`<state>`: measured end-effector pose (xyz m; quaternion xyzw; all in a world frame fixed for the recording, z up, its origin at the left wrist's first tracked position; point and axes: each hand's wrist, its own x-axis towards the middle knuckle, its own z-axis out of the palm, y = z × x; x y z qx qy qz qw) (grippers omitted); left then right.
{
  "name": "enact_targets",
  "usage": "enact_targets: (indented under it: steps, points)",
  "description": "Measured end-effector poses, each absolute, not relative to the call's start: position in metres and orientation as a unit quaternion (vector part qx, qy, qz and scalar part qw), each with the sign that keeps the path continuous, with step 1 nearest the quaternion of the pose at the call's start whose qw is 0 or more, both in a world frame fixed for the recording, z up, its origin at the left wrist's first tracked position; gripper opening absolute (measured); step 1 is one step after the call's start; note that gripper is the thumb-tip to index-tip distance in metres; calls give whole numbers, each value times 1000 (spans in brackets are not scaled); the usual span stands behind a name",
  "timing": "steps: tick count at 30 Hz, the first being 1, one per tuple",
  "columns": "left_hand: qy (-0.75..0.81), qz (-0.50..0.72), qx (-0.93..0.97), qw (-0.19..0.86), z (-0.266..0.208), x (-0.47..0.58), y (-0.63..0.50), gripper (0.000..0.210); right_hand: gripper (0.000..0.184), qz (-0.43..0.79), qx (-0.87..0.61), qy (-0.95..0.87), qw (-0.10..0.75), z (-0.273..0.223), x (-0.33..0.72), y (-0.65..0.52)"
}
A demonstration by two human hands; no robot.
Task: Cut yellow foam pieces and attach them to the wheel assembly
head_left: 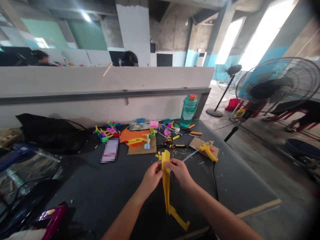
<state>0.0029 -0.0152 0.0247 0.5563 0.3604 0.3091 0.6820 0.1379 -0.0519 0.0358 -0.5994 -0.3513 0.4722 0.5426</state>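
Between my hands is a long yellow strip [166,186], perhaps paper or thin foam, its folded upper end upright and its lower end trailing toward the front of the table. My left hand [153,176] pinches the strip's left edge near the top. On the opposite edge, my right hand [180,170] grips it with thumb and fingers. Small yellow scraps [158,155] lie just behind the strip. To the right, a yellow glue gun [209,151] rests on a piece of cardboard [196,143], its cord running forward.
Pliers [178,146], orange sheets [132,136], colourful small parts [110,130] and a phone-like rectangle [110,150] lie across the dark table [120,186]. A green bottle [188,111] stands at the back right. A black bag [50,133] sits back left; a large fan [272,83] stands right.
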Motion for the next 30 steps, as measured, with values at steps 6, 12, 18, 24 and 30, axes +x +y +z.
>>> enact_targets:
  steps: [6, 12, 18, 24, 30]
  points:
    - [382, 328, 586, 635, 26, 0, -2, 29, 22, 502, -593, -320, 542, 33, 132, -39]
    - [415, 245, 607, 632, 19, -16, 3, 28, 24, 469, -604, -296, 573, 41, 141, -18]
    - [426, 227, 619, 619, 17, -29, 12, 26, 29, 475, -606, -287, 569, 44, 153, 11]
    - [429, 243, 632, 598, 20, -34, 18, 20, 36, 512, -587, -295, 553, 36, 150, 25]
    - [473, 251, 632, 560, 20, -41, 17, 30, 38, 462, -599, -412, 508, 41, 180, 47]
